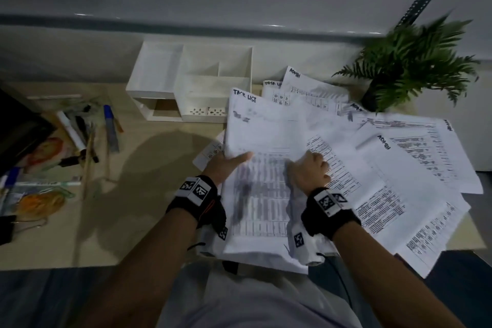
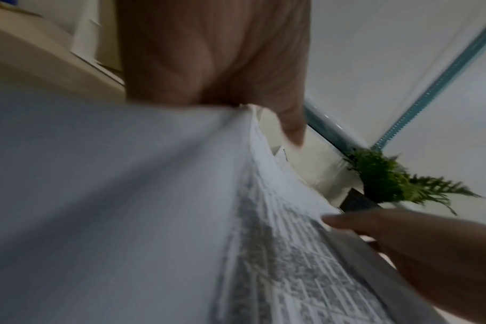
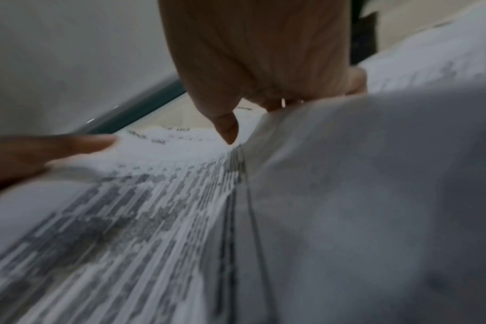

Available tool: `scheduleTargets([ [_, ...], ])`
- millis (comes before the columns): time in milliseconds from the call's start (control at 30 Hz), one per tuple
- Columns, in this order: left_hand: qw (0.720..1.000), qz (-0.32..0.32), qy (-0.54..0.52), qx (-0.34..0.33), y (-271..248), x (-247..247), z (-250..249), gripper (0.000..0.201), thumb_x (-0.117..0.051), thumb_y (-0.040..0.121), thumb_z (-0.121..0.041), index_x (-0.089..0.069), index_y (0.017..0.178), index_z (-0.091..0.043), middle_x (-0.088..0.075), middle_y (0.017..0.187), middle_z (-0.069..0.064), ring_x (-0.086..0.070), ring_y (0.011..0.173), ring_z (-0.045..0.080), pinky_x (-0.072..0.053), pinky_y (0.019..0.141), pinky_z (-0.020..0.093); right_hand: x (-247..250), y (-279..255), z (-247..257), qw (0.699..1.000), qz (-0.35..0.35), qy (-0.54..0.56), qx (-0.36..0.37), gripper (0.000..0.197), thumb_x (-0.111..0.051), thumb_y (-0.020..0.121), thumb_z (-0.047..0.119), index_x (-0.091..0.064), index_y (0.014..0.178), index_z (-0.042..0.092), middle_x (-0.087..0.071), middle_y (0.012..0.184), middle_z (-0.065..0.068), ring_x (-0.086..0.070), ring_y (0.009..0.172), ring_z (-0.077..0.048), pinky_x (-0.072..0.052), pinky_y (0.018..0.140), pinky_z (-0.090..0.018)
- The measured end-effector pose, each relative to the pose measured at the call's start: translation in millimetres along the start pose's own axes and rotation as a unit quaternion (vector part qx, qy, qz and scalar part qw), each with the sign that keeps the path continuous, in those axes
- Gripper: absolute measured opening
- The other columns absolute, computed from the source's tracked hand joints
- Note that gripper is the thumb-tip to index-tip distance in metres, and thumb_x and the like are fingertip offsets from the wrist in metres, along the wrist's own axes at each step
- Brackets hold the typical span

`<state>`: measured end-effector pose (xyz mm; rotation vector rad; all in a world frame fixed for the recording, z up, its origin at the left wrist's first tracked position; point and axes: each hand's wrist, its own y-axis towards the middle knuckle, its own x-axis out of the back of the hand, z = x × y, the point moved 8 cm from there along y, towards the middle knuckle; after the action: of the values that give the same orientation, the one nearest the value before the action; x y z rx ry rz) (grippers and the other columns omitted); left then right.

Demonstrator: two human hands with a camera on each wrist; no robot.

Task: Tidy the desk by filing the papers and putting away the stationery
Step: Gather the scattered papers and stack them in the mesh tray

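Note:
A printed sheet headed "TASK LIST" [image 1: 261, 157] is lifted over the desk's front edge, blurred. My left hand [image 1: 229, 164] pinches its left edge, thumb on top and fingers hidden beneath. My right hand [image 1: 311, 168] grips the right edge with curled fingers. In the left wrist view the left hand [image 2: 208, 65] meets the sheet [image 2: 278, 252] from above. In the right wrist view the right hand [image 3: 250, 65] clamps the sheet [image 3: 125, 219], with its thumb on the print. More sheets marked "ADMIN" [image 1: 399, 157] fan out on the right.
A white desk organiser [image 1: 159, 72] with empty compartments stands at the back centre. Loose stationery [image 1: 87, 130], with pens, a ruler and a binder clip, lies at the left beside a dark object [image 1: 16, 128]. A potted fern [image 1: 407, 64] stands back right. A wall runs behind.

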<state>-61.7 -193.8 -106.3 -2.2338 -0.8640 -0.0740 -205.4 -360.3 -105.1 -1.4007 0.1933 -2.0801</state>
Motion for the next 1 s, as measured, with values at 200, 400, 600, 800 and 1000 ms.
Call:
scheduleTargets([
  [200, 0.966, -0.150, 0.194, -0.086, -8.4, 33.9, -47.6, 0.034, -0.048, 0.094, -0.013, -0.057, 0.111, 0.015, -0.062, 0.114, 0.030, -0.061, 0.105, 0.040, -0.049, 0.083, 0.040, -8.4, 2.2, 1.5, 0.998, -0.006, -0.005, 0.068, 0.067, -0.039, 0.090, 0.056, -0.031, 0.138, 0.010, -0.025, 0.150, -0.011, -0.023, 0.137, -0.033, -0.019, 0.112, -0.052],
  [400, 0.919, -0.257, 0.156, -0.253, -61.7, 108.2, -134.4, 0.032, -0.058, 0.091, -0.022, -0.064, 0.100, 0.008, -0.058, 0.083, 0.018, -0.058, 0.077, 0.027, -0.045, 0.064, 0.031, 0.3, -6.0, 20.8, 0.986, 0.122, 0.065, 0.093, 0.098, -0.045, 0.071, 0.079, -0.033, 0.137, 0.009, -0.033, 0.147, -0.013, -0.034, 0.132, -0.035, -0.029, 0.108, -0.047],
  [600, 0.906, -0.183, -0.060, -0.378, -126.2, 134.4, -190.7, 0.009, -0.073, 0.079, -0.021, -0.064, 0.076, -0.023, -0.068, 0.073, -0.010, -0.065, 0.070, 0.005, -0.056, 0.074, 0.026, 124.8, -41.7, 126.2, 0.882, 0.052, 0.380, 0.275, 0.039, -0.071, 0.077, 0.012, -0.055, 0.112, 0.008, -0.065, 0.100, 0.000, -0.065, 0.082, 0.002, -0.052, 0.076, -0.016],
  [800, 0.876, -0.166, -0.200, -0.407, -134.3, 133.3, -194.7, 0.020, -0.074, 0.077, -0.013, -0.055, 0.076, -0.020, -0.065, 0.059, -0.020, -0.061, 0.060, -0.011, -0.049, 0.062, 0.010, 170.8, -74.4, 139.9, 0.786, -0.040, 0.534, 0.309, 0.025, -0.051, 0.066, 0.004, -0.051, 0.089, 0.014, -0.056, 0.078, 0.005, -0.055, 0.069, -0.006, -0.046, 0.064, -0.023],
  [1000, 0.902, -0.113, -0.239, -0.341, -94.2, 110.7, -148.8, 0.028, -0.074, 0.071, -0.008, -0.059, 0.094, -0.010, -0.072, 0.074, -0.011, -0.067, 0.069, -0.002, -0.053, 0.065, 0.014, 131.8, -68.9, 109.0, 0.810, -0.061, 0.520, 0.264, 0.049, -0.051, 0.069, 0.006, -0.041, 0.117, 0.011, -0.056, 0.107, -0.004, -0.057, 0.095, -0.012, -0.048, 0.085, -0.029],
])
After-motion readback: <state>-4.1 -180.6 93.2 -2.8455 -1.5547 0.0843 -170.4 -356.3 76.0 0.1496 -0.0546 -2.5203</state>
